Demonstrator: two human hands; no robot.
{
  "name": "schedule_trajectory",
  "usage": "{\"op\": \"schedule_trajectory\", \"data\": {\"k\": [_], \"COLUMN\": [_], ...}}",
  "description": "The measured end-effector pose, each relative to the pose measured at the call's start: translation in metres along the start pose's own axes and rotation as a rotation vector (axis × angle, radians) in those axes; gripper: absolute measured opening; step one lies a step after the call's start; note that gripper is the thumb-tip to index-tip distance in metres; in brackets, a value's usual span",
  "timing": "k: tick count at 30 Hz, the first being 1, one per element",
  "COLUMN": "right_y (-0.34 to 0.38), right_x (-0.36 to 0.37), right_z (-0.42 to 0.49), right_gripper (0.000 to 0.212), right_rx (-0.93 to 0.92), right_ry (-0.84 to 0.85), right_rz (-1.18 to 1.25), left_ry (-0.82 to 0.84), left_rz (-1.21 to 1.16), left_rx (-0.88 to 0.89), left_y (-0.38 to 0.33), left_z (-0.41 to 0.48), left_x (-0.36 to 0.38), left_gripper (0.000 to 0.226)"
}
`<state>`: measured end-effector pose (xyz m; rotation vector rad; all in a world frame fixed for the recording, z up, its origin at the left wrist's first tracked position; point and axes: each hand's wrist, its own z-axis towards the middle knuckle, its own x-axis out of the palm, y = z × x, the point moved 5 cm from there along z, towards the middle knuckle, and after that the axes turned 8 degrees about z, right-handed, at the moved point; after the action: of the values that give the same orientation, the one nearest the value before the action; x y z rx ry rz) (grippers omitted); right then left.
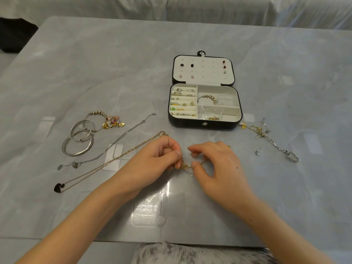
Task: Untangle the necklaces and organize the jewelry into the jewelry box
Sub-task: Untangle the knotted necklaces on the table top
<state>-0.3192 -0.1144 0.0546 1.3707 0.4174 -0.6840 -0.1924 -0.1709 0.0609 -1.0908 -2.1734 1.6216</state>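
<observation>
A small knot of gold chain [184,165] lies on the table between my hands. My left hand [156,159] pinches its left end with thumb and fingers. My right hand [215,161] pinches its right side. The black jewelry box [204,125] stands open behind them, with rings, earrings and a beaded bracelet in its cream compartments and studs in the lid. A gold necklace with a dark pendant [106,162] and a silver necklace [116,143] lie stretched out to the left. A tangle of gold and silver necklaces [266,136] lies to the right of the box.
Silver bangles [80,141] and a beaded charm bracelet [106,121] lie at the left. A small silver piece [258,151] sits right of my right hand. Clear plastic bags [148,208] lie flat on the grey table near its front edge. A covered sofa stands behind.
</observation>
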Motion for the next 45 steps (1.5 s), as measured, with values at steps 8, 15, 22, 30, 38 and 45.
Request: {"op": "schedule_trajectory", "data": {"k": [8,15,22,30,38,45], "right_y": [0.000,-0.003,-0.003,-0.008,-0.001,0.001], "right_x": [0.009,0.001,0.000,-0.001,-0.007,-0.007], "right_z": [0.005,0.007,0.010,0.014,0.017,0.020], "right_gripper": [0.030,0.004,0.010,0.021,0.024,0.021], "right_rx": [-0.049,0.010,0.146,0.247,0.214,0.212], "right_ry": [0.153,0.063,0.123,0.150,0.144,0.114], "right_rz": [-0.080,0.076,0.242,0.358,0.300,0.314], "left_ry": [0.034,-0.046,-0.113,-0.132,-0.088,-0.046], "left_rz": [-0.031,0.008,0.314,0.430,0.415,0.363], "left_rx": [0.024,-0.020,0.063,0.054,0.010,-0.001], "left_y": [-0.005,0.007,0.004,0.005,0.006,0.005], "left_z": [-0.002,0.002,0.007,0.008,0.008,0.009], "left_x": [0.000,-0.010,-0.009,-0.008,-0.007,-0.007], "left_gripper": [0.011,0.008,0.007,0.011,0.010,0.009]}}
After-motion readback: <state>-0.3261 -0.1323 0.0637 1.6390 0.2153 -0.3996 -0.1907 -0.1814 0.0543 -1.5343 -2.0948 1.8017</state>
